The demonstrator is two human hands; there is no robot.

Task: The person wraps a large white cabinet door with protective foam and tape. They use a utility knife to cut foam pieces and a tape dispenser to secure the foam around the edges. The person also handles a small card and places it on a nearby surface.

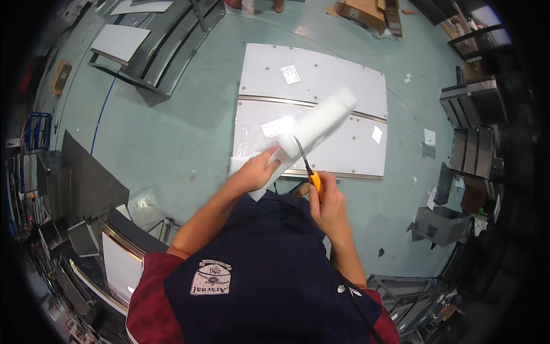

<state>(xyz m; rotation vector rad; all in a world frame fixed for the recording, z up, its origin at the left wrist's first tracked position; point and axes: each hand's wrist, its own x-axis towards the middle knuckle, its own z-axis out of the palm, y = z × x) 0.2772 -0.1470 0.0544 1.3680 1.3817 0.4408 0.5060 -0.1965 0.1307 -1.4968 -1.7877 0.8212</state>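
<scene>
My right hand (331,207) is closed round the orange handle of a utility knife (316,184), whose long dark blade points up and to the left. The blade tip is at the near part of a white foam roll (321,120); I cannot tell whether it touches. The roll slants away to the right over two white panels. My left hand (256,171) grips the loose near end of the white foam, fingers wrapped on its edge. White panels (315,60) with paper labels lie beneath the roll, in front of me.
A dark metal rack (166,46) bearing a white board (121,42) stands far left. Cardboard boxes (366,14) lie at the far right. Grey metal cabinets (472,152) and an open grey box (441,225) stand to the right. A dark sheet (91,175) leans at left.
</scene>
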